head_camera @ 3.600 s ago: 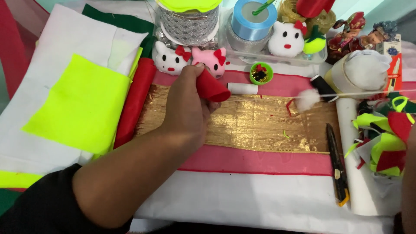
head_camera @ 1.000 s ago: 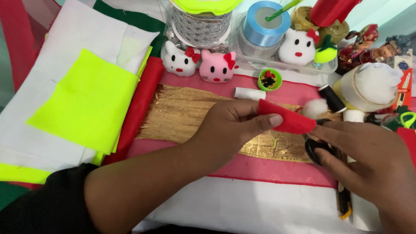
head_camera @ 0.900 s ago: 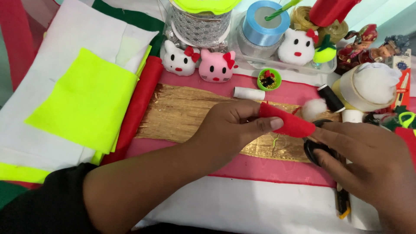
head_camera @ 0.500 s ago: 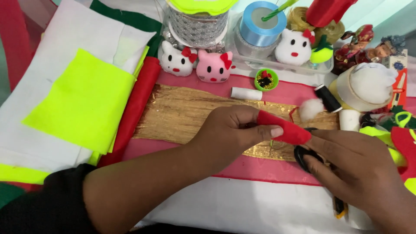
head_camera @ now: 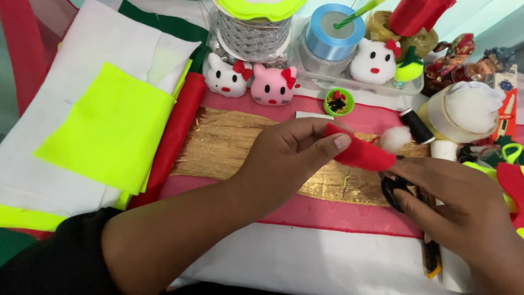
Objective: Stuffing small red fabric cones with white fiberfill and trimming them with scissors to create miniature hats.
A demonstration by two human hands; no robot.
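Note:
My left hand (head_camera: 284, 158) pinches a small red felt piece (head_camera: 363, 153) between thumb and fingers, above a gold fabric strip (head_camera: 224, 145). My right hand (head_camera: 458, 202) sits just right of it, fingers through the handles of black scissors (head_camera: 394, 188), which lie right under the felt's tip. The blades are hidden by the felt and my hand. A white pompom (head_camera: 394, 138) rests just behind the felt piece.
Neon yellow felt sheets (head_camera: 109, 131) lie at the left over white fabric. White (head_camera: 225, 76) and pink (head_camera: 273, 86) cat plush heads, a blue ribbon spool (head_camera: 334, 34), a black thread spool (head_camera: 416, 125) and a small green cup (head_camera: 339, 101) stand behind. A utility knife (head_camera: 431, 257) lies under my right wrist.
My left hand brought the red felt from near the plush heads to the centre right. My right hand came in with the scissors; over the last second both barely shifted.

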